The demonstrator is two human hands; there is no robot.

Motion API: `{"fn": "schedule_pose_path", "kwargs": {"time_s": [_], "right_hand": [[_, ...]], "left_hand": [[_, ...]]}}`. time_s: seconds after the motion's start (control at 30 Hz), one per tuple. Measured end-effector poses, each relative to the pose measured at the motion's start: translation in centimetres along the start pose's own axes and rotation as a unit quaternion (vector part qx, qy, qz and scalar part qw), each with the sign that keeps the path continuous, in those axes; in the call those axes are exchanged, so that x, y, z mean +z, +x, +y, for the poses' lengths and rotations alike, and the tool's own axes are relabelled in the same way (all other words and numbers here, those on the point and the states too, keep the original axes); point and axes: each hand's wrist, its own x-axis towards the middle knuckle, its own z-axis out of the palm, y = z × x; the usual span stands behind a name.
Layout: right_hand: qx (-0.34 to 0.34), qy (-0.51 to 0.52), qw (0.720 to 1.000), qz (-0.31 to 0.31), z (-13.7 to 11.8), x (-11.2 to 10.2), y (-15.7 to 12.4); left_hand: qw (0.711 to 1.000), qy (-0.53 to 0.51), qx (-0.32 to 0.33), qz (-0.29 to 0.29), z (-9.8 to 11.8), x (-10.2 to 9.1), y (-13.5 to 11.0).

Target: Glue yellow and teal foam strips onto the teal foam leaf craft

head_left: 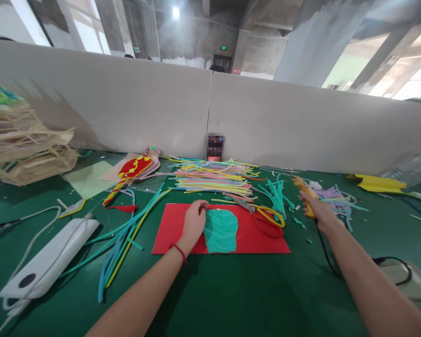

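Note:
My left hand (195, 219) rests on a red board (166, 234), its fingers curled at the upper left edge of a teal panel (221, 231) made of pipe cleaners laid in slanting rows. What those fingers pinch, if anything, is hidden. Out to the right, my right hand (321, 213) is closed around a slim yellow hand tool (301, 185) with a black cord; its exact kind is unclear. Scissors (270, 216) with yellow and red handles lie across the board's right part. Just beyond them is a bunch of teal pipe cleaner pieces (276, 194).
Many pastel pipe cleaners (214, 177) are heaped at the back. Left are a white power strip (52, 257), long blue and yellow pipe cleaners (126, 243), a red-yellow fan-shaped craft (135, 168) and a wooden stick model (28, 145). Purple scraps (331, 194) lie right, before a white partition (301, 121).

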Motion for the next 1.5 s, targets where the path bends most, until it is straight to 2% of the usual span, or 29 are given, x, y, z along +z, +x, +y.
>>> {"fn": "schedule_pose_path", "kwargs": {"time_s": [0.13, 0.27, 0.4, 0.47, 0.53, 0.57, 0.63, 0.73, 0.8, 1.07, 1.17, 1.3, 1.5], "right_hand": [[0.006, -0.068, 0.997, 0.044, -1.1, -0.6, -0.8], [-0.019, -0.083, 0.996, 0.039, -2.8, -0.3, -2.1], [-0.086, -0.117, 0.989, -0.031, -4.0, 1.7, -5.0], [-0.126, -0.153, 0.979, -0.037, -4.2, 3.3, -7.1], [-0.164, -0.165, 0.97, -0.07, -4.3, 4.9, -9.6], [-0.162, -0.156, 0.969, -0.098, -4.3, 5.7, -10.8], [-0.116, -0.136, 0.971, -0.16, -4.4, 6.9, -12.9], [-0.079, -0.075, 0.964, -0.241, -4.3, 8.3, -14.6], [-0.067, -0.037, 0.965, -0.25, -3.9, 8.9, -14.8], [-0.026, 0.02, 0.978, -0.207, -1.3, 10.6, -13.6], [-0.042, 0.043, 0.979, -0.196, -0.8, 10.6, -13.5], [-0.088, 0.025, 0.981, -0.173, -0.7, 10.1, -13.4], [-0.093, -0.036, 0.987, -0.127, -0.9, 9.5, -12.5]], "left_hand": [[1.0, 0.0, 0.0, 0.0, 0.0, 0.0, 0.0], [1.0, -0.004, -0.003, -0.004, 0.0, 0.0, 0.0], [1.0, -0.007, -0.012, -0.007, -0.1, 0.1, 0.1], [1.0, -0.005, -0.019, -0.007, 0.0, 0.1, 0.1], [1.0, -0.002, -0.026, -0.006, 0.1, 0.0, 0.1], [1.0, -0.001, -0.028, -0.004, 0.2, 0.0, 0.0], [0.999, 0.0, -0.033, -0.001, 0.3, 0.1, 0.0], [0.999, -0.001, -0.036, 0.001, 0.3, 0.1, -0.1], [0.999, -0.003, -0.037, 0.002, 0.3, 0.1, -0.1], [0.999, -0.002, -0.041, -0.007, 0.4, 0.0, -0.1], [0.999, 0.001, -0.048, -0.01, 0.4, 0.0, -0.1], [0.998, 0.005, -0.056, -0.017, 0.4, -0.1, -0.2], [0.998, 0.012, -0.057, -0.021, 0.5, -0.1, -0.2]]}}
